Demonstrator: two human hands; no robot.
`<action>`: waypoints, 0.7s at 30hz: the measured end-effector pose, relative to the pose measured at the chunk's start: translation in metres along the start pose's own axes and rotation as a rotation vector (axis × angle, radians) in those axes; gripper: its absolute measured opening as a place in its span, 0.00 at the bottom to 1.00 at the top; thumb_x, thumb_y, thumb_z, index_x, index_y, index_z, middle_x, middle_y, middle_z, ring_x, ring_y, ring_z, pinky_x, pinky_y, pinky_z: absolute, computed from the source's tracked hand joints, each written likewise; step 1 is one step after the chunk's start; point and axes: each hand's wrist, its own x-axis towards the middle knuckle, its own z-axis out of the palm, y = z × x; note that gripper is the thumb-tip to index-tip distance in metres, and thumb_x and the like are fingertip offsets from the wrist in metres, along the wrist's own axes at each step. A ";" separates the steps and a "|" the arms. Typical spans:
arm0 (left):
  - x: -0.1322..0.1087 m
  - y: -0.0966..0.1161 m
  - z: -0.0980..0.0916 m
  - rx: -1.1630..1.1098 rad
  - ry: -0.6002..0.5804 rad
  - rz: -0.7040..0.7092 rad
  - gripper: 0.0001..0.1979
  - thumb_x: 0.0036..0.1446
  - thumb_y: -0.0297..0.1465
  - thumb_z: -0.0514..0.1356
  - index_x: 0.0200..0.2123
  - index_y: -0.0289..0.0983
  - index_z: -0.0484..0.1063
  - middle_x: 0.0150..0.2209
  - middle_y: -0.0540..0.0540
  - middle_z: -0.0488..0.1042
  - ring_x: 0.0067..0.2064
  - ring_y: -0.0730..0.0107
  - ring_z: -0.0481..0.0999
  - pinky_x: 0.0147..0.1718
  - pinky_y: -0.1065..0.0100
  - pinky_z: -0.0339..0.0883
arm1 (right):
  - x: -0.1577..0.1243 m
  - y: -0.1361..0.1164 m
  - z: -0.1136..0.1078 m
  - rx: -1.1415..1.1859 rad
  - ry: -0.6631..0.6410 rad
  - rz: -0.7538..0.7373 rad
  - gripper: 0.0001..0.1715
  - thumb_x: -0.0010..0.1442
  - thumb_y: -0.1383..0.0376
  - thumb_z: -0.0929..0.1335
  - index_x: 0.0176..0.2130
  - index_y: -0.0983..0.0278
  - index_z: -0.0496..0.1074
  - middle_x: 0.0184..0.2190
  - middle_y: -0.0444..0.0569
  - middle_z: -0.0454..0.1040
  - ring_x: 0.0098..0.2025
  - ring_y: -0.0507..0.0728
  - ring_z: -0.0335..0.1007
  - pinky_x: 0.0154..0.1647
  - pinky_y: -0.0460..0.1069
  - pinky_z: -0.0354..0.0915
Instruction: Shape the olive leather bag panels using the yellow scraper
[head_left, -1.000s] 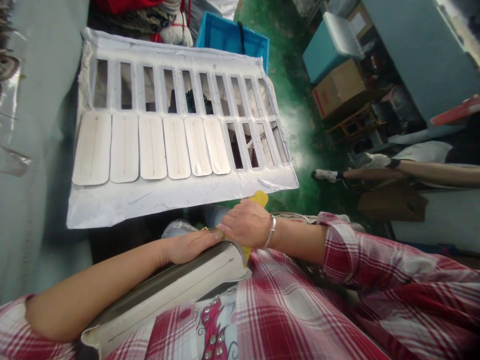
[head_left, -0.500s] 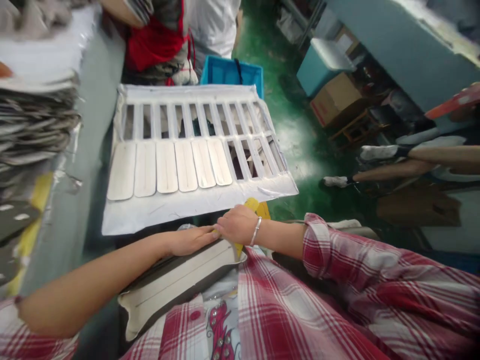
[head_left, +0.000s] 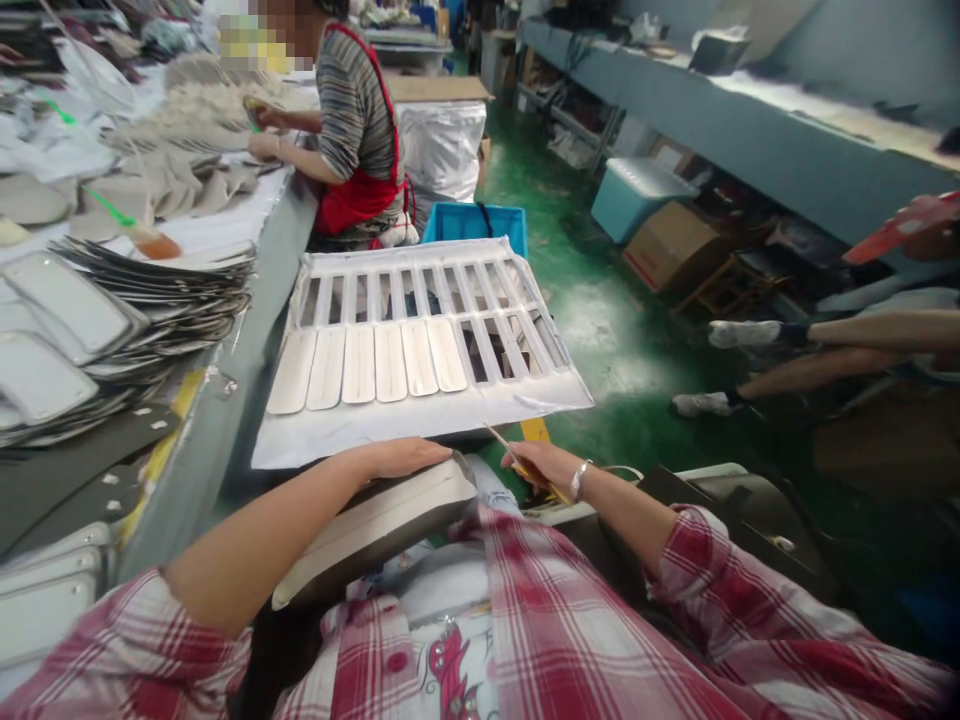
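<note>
Along your left side runs the long grey workbench (head_left: 247, 330), loaded with a stack of flat grey-and-white panels (head_left: 112, 320). Further up the bench another person in a striped top and red apron (head_left: 352, 150) has both hands on pale pieces piled there. In front of your knees lies the white slotted rack (head_left: 420, 410), with six pale rounded strips (head_left: 375, 365) sitting side by side in its lower row, filling the left part; the slots to their right are open. A blue crate (head_left: 472, 222) stands just behind the rack on the green floor (head_left: 622, 340), and a cardboard box (head_left: 671, 245) sits further right.

On your lap rests a long pale panel with a dark underside (head_left: 375, 525), tilted down toward your left. Your left hand (head_left: 401, 458) lies flat on its upper end, fingers together and stretched out, pressing rather than gripping. Your right hand (head_left: 544, 465), a bracelet at the wrist, is just beside the panel's end and apart from it, fingers pinched around a thin brush (head_left: 521, 463) with a wooden handle.
</note>
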 end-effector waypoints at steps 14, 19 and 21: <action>-0.014 0.046 0.070 0.520 0.481 -0.183 0.46 0.42 0.46 0.62 0.59 0.27 0.50 0.52 0.33 0.64 0.51 0.50 0.65 0.49 0.57 0.59 | -0.021 0.027 0.009 0.506 -0.709 -0.018 0.20 0.56 0.51 0.64 0.38 0.63 0.56 0.27 0.43 0.70 0.20 0.48 0.67 0.22 0.46 0.66; -0.011 0.044 0.084 0.636 0.658 -0.160 0.43 0.45 0.41 0.60 0.60 0.29 0.47 0.49 0.36 0.65 0.48 0.52 0.65 0.47 0.57 0.57 | -0.006 0.010 0.005 0.291 -0.684 -0.110 0.19 0.57 0.52 0.62 0.38 0.63 0.55 0.28 0.44 0.69 0.19 0.49 0.67 0.17 0.44 0.65; -0.011 0.043 0.087 0.642 0.706 -0.137 0.43 0.46 0.39 0.59 0.61 0.30 0.44 0.49 0.36 0.64 0.48 0.53 0.64 0.47 0.57 0.56 | -0.002 0.003 0.003 0.253 -0.700 -0.106 0.18 0.58 0.53 0.62 0.39 0.63 0.54 0.27 0.44 0.69 0.19 0.49 0.67 0.16 0.44 0.64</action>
